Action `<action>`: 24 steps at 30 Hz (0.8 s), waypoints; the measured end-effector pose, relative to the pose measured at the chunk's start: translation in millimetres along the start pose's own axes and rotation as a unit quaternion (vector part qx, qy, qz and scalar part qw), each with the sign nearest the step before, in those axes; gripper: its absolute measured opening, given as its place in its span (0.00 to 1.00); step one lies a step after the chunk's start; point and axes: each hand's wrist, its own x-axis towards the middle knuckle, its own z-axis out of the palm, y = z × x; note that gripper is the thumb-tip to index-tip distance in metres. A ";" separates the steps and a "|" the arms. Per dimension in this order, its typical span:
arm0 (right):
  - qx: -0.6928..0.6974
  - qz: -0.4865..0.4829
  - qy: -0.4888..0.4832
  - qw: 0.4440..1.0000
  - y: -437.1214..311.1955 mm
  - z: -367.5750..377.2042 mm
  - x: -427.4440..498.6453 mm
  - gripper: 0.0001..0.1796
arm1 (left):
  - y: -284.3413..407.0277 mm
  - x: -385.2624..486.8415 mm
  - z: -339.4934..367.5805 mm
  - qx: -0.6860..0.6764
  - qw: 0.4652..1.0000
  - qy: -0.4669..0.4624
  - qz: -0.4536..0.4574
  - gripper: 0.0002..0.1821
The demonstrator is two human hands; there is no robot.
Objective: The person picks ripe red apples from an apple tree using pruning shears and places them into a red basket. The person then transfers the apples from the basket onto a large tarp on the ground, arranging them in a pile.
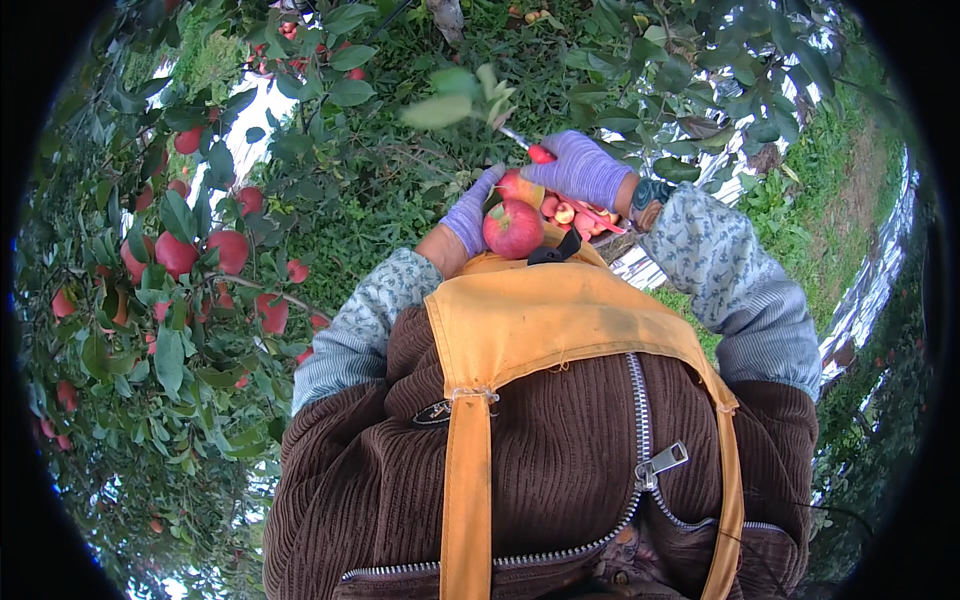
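Observation:
My left hand (471,210), in a purple knit glove, is curled around the left side of two apples. The nearer is a red apple (514,229) with its stem hollow facing up. Behind it a red-yellow apple (522,187) sits between my two hands. My right hand (581,169), gloved alike, grips a small cutting tool (541,154) with a red handle and slim metal end. Its tip points at blurred leaves (469,97). An orange cloth apron (555,307) hangs at my chest, its upper edge just below the apples.
Apple branches (176,255) heavy with red fruit crowd the left side. Several picked apples (574,214) lie below my right hand, their holder mostly hidden. More leafy branches (675,67) hang at upper right. Silvery reflective sheeting (874,277) crosses the grass, and a trunk (448,19) stands ahead.

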 end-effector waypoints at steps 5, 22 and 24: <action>0.227 0.113 -0.021 0.967 48.0 43.1 23.2 0.27 | 8.4 16.9 -13.6 -0.084 0.996 -0.028 0.004 0.39; 0.432 0.143 0.073 0.887 233.3 184.6 81.6 0.30 | 65.5 154.0 -108.0 0.259 0.904 0.330 0.082 0.38; 0.525 0.237 0.077 0.814 301.8 216.7 60.8 0.30 | 57.8 201.4 -113.7 0.341 0.887 0.308 0.046 0.37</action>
